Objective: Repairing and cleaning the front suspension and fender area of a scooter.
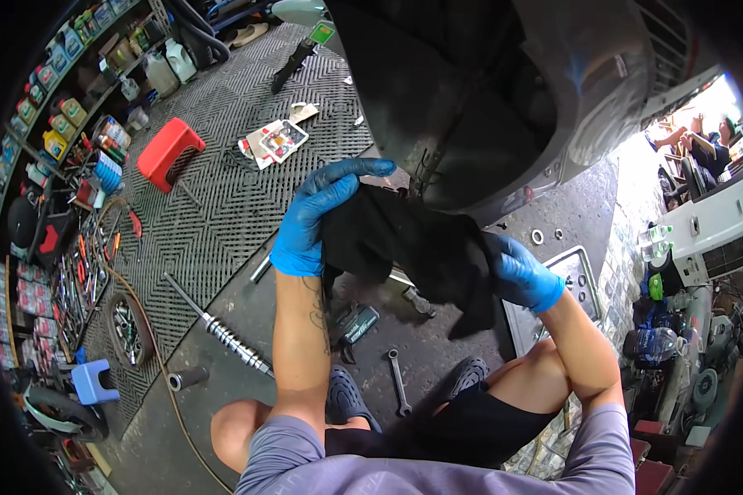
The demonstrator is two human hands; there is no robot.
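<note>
A dark, limp black cloth [413, 239] hangs stretched between my two blue-gloved hands, in front of the dark underside of a grey vehicle body [553, 91]. My left hand [314, 216] grips the cloth's left end between thumb and fingers, its index finger reaching out towards the vehicle. At the other end my right hand [522, 276] is closed round the fabric, fingertips partly hidden by it. Below the cloth lie a teal-and-black cordless power tool [359, 324] and a combination wrench [399, 382], between my feet in grey clogs. The cloth covers part of the floor and a metal part beneath it.
A coil-spring shock absorber [231, 342] and a short dark cylinder [188, 378] lie to the left. Beyond them are a red stool [171, 154], a wheel [130, 330], scattered hand tools and bottle shelves. At right, a metal tray [576, 276] and rings [537, 237] sit on the floor.
</note>
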